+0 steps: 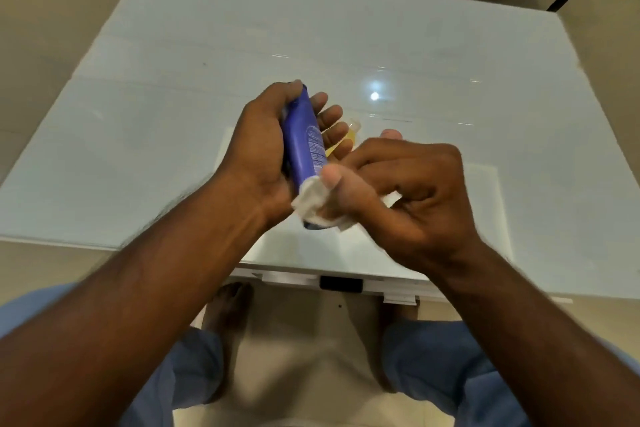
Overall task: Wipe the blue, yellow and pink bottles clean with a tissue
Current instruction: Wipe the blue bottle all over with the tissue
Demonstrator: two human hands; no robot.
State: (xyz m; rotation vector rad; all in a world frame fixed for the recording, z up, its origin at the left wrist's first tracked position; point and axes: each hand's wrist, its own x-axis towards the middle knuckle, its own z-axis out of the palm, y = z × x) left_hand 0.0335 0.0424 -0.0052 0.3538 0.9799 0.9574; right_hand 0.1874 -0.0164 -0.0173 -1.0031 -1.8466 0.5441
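Blue bottle (304, 139): held above the counter (173, 97), lengthwise away from the viewer, in the left hand (263, 146); fingers (329, 114) curled round its far side, thumb along the near side.

Tissue (313, 199): white, crumpled, wrapped over the bottle's near end; pinched there by the right hand (408, 191), thumb on top, other fingers curled beneath.

Yellow bottle (351, 135): on the counter just behind the left hand, mostly hidden (only a yellow body and a clear cap show).

Pink bottle (391, 133): a small pale-pink part visible beyond the right knuckles; how it stands cannot be told.

Counter: white, glossy, with a light reflected on it.

Below: blue trousers (433, 357), bare foot (228, 302) on the floor.
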